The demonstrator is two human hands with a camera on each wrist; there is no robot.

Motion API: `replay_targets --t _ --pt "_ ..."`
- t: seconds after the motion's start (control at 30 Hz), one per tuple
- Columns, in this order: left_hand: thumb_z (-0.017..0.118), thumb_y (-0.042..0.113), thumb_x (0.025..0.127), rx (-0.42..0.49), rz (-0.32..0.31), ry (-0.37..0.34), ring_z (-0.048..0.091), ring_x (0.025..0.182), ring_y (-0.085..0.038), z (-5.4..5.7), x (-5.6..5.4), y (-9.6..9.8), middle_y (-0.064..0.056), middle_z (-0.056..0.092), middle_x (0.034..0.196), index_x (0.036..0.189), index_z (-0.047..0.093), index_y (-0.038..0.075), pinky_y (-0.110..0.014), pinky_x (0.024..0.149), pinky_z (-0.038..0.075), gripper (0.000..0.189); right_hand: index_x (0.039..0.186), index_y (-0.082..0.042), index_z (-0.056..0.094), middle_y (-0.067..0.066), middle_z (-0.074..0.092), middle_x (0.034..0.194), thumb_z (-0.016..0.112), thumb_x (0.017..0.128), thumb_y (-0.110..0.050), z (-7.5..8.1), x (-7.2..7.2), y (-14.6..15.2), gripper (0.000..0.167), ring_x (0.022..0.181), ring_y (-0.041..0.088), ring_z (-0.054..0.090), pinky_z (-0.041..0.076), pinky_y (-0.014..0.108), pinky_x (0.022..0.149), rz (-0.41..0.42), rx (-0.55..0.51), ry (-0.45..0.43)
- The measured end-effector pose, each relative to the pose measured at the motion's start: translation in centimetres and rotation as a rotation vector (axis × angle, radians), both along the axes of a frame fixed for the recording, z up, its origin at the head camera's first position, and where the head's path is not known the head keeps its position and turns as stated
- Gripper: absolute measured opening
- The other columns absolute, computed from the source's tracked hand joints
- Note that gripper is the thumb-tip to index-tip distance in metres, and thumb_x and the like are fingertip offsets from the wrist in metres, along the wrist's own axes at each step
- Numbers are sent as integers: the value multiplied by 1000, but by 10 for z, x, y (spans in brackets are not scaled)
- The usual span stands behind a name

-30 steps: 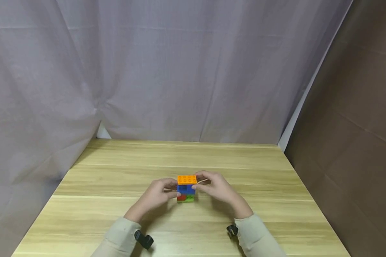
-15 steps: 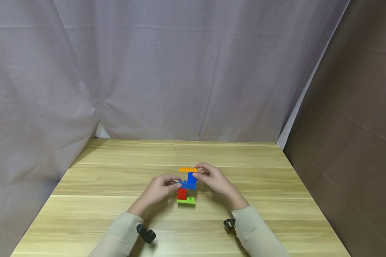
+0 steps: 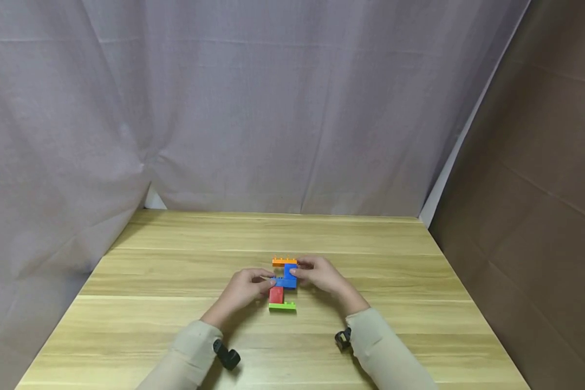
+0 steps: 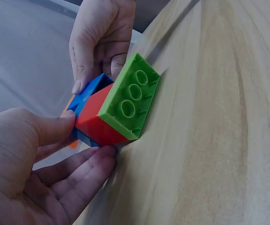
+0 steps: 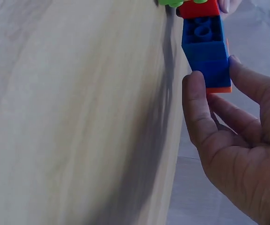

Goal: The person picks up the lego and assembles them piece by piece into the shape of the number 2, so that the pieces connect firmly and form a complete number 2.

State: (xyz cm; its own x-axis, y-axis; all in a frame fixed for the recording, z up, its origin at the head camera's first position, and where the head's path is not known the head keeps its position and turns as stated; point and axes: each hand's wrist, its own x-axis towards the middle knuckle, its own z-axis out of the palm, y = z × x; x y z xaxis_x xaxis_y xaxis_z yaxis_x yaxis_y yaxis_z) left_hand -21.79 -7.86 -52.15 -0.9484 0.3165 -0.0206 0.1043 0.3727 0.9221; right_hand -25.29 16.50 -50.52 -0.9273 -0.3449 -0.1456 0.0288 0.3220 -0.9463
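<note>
A stack of toy building bricks (image 3: 283,283) is held tipped back in both my hands, its side facing the head camera. It runs from a flat orange brick (image 3: 285,262) through two blue bricks (image 5: 210,72) and a red brick (image 4: 95,114) to a flat green brick (image 4: 135,92). The green one's hollow underside, with round tubes, shows in the left wrist view. My left hand (image 3: 241,290) pinches the stack around the lower blue and red bricks. My right hand (image 3: 322,279) pinches the upper blue brick by its sides, just below the orange one.
The stack is over the middle of a wood-grain table (image 3: 175,238). Grey cloth (image 3: 253,108) hangs behind and on the left, and a brown cloth (image 3: 531,216) hangs along the right side. Both sleeves carry small black wrist devices (image 3: 226,355).
The stack has tipped backward in both hands. Its orange top faced the camera earlier; now its side does. Over the last half second the orange end has sunk slightly.
</note>
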Motion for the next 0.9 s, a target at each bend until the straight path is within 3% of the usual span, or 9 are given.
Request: replay_targets --t 0.17,0.5,0.9 --pt "71 22 96 1 9 -12 71 79 -18 -3 -1 3 -8 72 108 113 75 9 -32 67 59 22 134 14 53 23 64 120 71 95 -17 -5 1 -3 53 95 25 69 59 38 81 -7 31 -11" --pt "70 21 96 -37 18 -6 70 77 -16 -5 0 4 -6 73 102 110 76 8 -33 65 57 20 133 15 52 24 63 121 66 99 -23 -5 4 -9 53 85 21 70 60 34 75 -2 157 13" --pt "71 24 95 -77 26 36 67 74 -15 -11 -1 6 -3 73 99 108 77 11 -30 60 55 19 126 12 58 11 66 96 63 101 -21 -7 5 -10 42 73 21 66 58 33 65 28 235 52"
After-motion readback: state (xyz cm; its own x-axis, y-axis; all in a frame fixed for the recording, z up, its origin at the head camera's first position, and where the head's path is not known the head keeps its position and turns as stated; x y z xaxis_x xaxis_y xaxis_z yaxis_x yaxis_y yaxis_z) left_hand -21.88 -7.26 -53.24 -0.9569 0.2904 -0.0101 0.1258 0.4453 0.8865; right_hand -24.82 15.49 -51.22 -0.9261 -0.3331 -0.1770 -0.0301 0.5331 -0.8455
